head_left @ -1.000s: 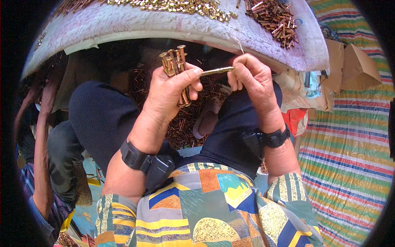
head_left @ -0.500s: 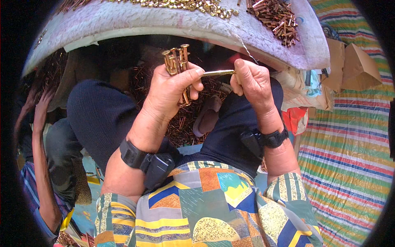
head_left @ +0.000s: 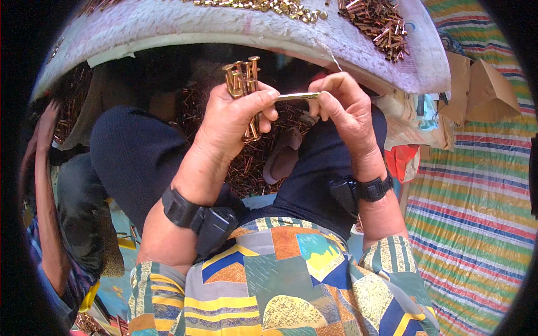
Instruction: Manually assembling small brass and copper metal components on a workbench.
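My left hand (head_left: 231, 117) is closed around a bunch of brass-coloured, flat-headed bolts (head_left: 241, 81), their heads pointing up. Between its thumb and fingers it also pinches one end of a single slim bolt (head_left: 297, 96), which lies level across to the right. My right hand (head_left: 348, 106) pinches the far end of that bolt between thumb and fingers, its knuckles raised. Whatever sits on that end is covered by the fingertips. Both hands hang over my lap, just short of the table edge.
The padded white table (head_left: 185, 31) carries small gold pieces (head_left: 280, 7) and a pile of copper-coloured bolts (head_left: 381, 28). More bolts (head_left: 246, 168) lie below, between my knees. A co-worker's arm (head_left: 45, 185) is at the left. Cardboard (head_left: 487, 92) and striped sheeting (head_left: 476, 213) are at the right.
My right hand has turned slightly, its curled fingers lifting and its thumb shifting along the bolt's end. My left hand stays nearly still. The co-worker's arm has moved a little left.
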A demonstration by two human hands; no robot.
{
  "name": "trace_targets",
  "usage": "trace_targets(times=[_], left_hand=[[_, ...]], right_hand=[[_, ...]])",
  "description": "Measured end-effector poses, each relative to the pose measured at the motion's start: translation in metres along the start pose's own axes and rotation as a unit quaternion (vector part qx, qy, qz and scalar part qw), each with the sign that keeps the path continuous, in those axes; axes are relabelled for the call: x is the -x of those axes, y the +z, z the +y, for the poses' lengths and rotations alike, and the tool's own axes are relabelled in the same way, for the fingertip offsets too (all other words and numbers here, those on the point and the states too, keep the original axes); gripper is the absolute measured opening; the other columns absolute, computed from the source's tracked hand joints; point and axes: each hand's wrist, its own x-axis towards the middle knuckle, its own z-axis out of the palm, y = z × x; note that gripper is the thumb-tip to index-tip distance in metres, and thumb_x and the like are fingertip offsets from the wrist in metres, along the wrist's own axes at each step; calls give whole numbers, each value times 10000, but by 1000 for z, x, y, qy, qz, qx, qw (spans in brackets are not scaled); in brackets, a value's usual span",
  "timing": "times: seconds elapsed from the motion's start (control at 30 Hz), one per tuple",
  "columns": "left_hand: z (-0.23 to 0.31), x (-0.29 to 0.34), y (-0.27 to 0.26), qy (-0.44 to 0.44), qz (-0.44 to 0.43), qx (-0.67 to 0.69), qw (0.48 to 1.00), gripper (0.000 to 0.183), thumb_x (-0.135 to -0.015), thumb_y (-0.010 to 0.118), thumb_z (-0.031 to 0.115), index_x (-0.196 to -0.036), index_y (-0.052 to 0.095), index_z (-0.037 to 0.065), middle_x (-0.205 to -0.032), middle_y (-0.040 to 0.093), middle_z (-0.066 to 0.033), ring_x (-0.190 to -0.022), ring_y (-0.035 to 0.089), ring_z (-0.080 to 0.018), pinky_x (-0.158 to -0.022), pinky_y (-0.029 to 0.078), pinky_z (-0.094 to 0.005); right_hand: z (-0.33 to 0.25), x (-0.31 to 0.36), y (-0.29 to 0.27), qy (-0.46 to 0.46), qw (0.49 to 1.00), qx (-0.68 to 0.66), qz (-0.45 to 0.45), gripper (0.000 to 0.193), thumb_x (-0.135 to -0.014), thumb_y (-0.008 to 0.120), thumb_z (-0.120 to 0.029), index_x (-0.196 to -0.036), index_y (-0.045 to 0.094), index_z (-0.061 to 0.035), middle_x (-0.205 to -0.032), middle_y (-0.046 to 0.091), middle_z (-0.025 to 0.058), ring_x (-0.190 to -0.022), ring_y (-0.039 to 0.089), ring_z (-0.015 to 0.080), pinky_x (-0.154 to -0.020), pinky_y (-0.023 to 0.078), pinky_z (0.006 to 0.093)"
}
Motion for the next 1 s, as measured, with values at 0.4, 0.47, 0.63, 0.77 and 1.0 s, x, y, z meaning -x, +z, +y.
trace_targets(times=[0.4, 0.47, 0.63, 0.77, 1.0], left_hand=[[-2, 2, -2, -15, -13, 2, 1000, 148, -748, 644, 155, -805, 593, 28, -601, 576, -45, -463, 521, -97, -422, 423, -197], [-3, 1, -1, -12, -16, 2, 1000, 164, -747, 652, 168, -803, 592, 26, -607, 572, -43, -477, 524, -96, -426, 427, -197], [-6, 0, -1, -29, -28, -3, 999, 163, -754, 652, 144, -840, 603, 14, -622, 569, -31, -494, 530, -87, -416, 432, -191], [-5, -1, 2, -33, -44, -28, 998, 146, -738, 666, 128, -822, 619, 18, -595, 567, -31, -451, 507, -84, -398, 406, -194], [14, 9, 7, -81, -168, -115, 976, 70, -686, 646, 63, -726, 620, 13, -570, 563, -34, -430, 500, -82, -400, 407, -198]], right_hand=[[5, 4, -20, 69, 985, 66, -145, 296, -906, 480, -252, -691, 486, -49, -542, 500, -3, -469, 432, 44, -435, 338, 178], [12, 4, -18, 51, 993, -37, -104, 310, -901, 491, -236, -649, 481, -56, -523, 491, -9, -454, 427, 48, -422, 331, 183], [8, 6, -19, 101, 975, 123, -152, 334, -916, 456, -203, -629, 503, -38, -522, 464, 1, -487, 409, 56, -464, 333, 205], [11, -9, -28, 3, 988, 140, -59, 220, -814, 623, -212, -858, 591, 1, -664, 517, -15, -595, 455, 45, -517, 375, 185], [-28, -28, 9, 20, 959, 41, -281, 309, -773, 618, -74, -1067, 555, -3, -663, 531, -2, -581, 463, 28, -509, 395, 192]])
